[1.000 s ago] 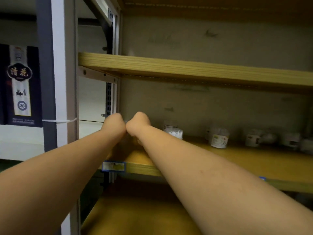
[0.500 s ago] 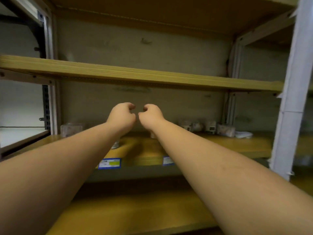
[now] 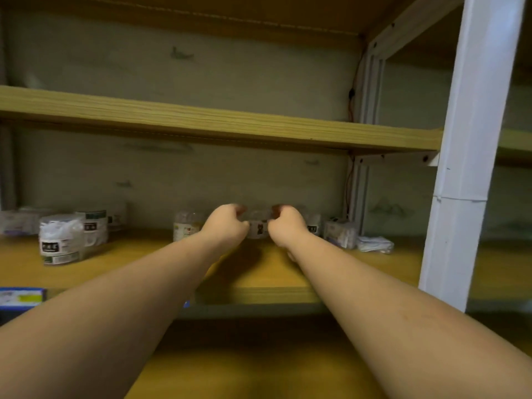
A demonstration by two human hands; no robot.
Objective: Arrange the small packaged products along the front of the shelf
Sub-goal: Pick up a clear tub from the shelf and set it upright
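Note:
Both my arms reach deep onto the wooden shelf (image 3: 259, 293). My left hand (image 3: 226, 224) and my right hand (image 3: 285, 226) curl around the two sides of a small clear jar (image 3: 257, 226) with a white label, near the back wall. Whether the fingers press on it is blurred. Another clear jar (image 3: 187, 224) stands just left of my left hand. Several white-labelled jars (image 3: 62, 239) stand in a group at the far left. To the right of my right hand lie a small packet (image 3: 341, 233) and a flat white pack (image 3: 374, 243).
A white upright post (image 3: 466, 168) bounds the bay on the right. An upper wooden shelf (image 3: 218, 125) hangs low over the hands. A blue price tag (image 3: 20, 298) sits on the shelf's front edge at left. A lower shelf (image 3: 259, 372) lies beneath my arms.
The view has swung right along the shelf. My hands have moved from the left end to the middle-right, opened apart from each other, and now flank a clear jar at the back.

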